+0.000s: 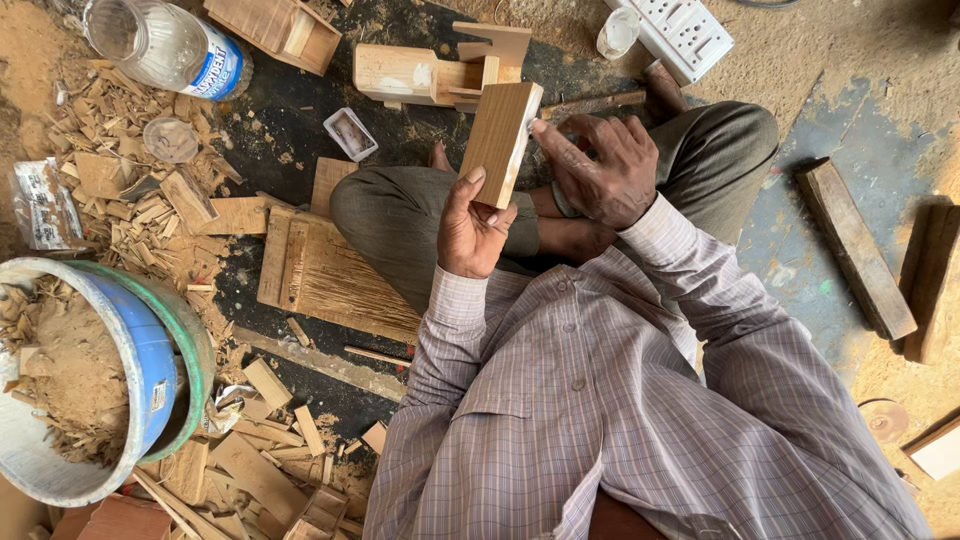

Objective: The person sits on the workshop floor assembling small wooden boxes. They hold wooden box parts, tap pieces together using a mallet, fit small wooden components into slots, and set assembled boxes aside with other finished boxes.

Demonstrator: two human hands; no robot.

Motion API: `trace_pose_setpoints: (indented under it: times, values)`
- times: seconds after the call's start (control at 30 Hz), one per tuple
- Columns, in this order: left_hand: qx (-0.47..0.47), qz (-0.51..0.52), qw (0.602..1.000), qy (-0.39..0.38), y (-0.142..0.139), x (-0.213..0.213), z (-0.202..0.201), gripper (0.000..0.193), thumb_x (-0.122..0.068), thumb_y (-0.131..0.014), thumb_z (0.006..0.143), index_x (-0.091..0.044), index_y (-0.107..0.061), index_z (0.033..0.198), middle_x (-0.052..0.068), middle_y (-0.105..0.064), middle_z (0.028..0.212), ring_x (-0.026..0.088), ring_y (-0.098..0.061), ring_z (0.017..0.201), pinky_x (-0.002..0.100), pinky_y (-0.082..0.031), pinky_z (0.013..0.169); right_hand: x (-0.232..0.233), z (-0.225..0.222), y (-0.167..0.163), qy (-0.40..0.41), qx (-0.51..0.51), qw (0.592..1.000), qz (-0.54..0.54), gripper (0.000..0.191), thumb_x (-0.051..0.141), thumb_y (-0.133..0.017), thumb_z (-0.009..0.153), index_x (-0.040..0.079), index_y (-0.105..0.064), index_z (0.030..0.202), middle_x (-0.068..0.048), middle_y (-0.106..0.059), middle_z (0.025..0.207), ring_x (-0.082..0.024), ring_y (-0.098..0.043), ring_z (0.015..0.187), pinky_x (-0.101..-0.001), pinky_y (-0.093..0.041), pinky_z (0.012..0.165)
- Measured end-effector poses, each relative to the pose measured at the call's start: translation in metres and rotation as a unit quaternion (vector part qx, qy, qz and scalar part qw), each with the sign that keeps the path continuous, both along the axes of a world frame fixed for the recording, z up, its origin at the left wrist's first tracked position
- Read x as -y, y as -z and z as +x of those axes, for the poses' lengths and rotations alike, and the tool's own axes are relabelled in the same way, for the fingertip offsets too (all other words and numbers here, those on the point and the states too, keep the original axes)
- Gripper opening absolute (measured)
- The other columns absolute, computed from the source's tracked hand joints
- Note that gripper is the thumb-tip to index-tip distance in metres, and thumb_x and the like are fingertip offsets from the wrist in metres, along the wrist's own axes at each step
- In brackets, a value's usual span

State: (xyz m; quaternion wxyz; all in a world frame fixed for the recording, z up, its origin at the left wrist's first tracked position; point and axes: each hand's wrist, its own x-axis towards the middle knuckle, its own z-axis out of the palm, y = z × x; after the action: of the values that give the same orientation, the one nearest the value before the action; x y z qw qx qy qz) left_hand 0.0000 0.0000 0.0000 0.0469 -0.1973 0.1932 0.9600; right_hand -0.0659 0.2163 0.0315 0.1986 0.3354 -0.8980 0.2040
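Note:
I sit cross-legged on the floor in a checked shirt. My left hand (472, 232) grips the lower end of a smooth rectangular wooden block (497, 138) and holds it tilted up in front of me. My right hand (600, 170) has its fingers bent, and one fingertip touches the block's upper right edge. It holds nothing that I can see. Just beyond the block lies a light wooden assembly (430, 68) with notched pieces.
A blue and green bucket (150, 370) of sawdust stands at the left, with wood scraps (250, 450) around it. A plastic bottle (165, 48) lies at top left. A flat board (320, 270) rests by my knee. A white power strip (685, 35) and dark planks (855, 245) lie right.

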Motion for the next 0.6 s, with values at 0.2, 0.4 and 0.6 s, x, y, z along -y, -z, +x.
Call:
trace_pose_setpoints:
  times: [0.2,0.4,0.6]
  values:
    - [-0.016,0.021,1.000,0.005,-0.002,-0.002,0.001,0.100,-0.010,-0.070,0.099,-0.048,-0.006,0.166,0.009,-0.063,0.111,0.012,-0.063,0.079,0.025,-0.048,0.054,-0.005,0.001,0.013,-0.079,-0.003,0.994,0.079,0.094,0.044,-0.072,0.062,0.039,-0.048,0.152,-0.006,-0.068,0.098,-0.019,-0.062,0.074,-0.0351,-0.057,0.069]
    - [-0.001,0.016,1.000,0.008,-0.008,-0.002,0.001,0.101,-0.009,-0.069,0.096,-0.049,-0.005,0.164,0.012,-0.064,0.111,0.015,-0.065,0.080,0.025,-0.048,0.052,-0.003,-0.018,0.018,-0.049,0.028,0.992,-0.115,0.072,0.029,-0.076,0.110,0.027,-0.035,0.169,-0.009,-0.066,0.109,-0.023,-0.069,0.091,-0.0382,-0.062,0.081]
    - [0.029,-0.107,0.993,0.029,0.005,0.004,0.001,0.095,-0.012,-0.074,0.087,-0.036,-0.013,0.155,0.013,-0.066,0.106,0.017,-0.066,0.079,0.029,-0.051,0.054,-0.009,-0.026,0.017,-0.018,0.151,0.971,-0.186,0.083,0.014,-0.082,0.100,0.014,-0.033,0.167,-0.011,-0.070,0.119,-0.014,-0.067,0.080,-0.0313,-0.061,0.076]
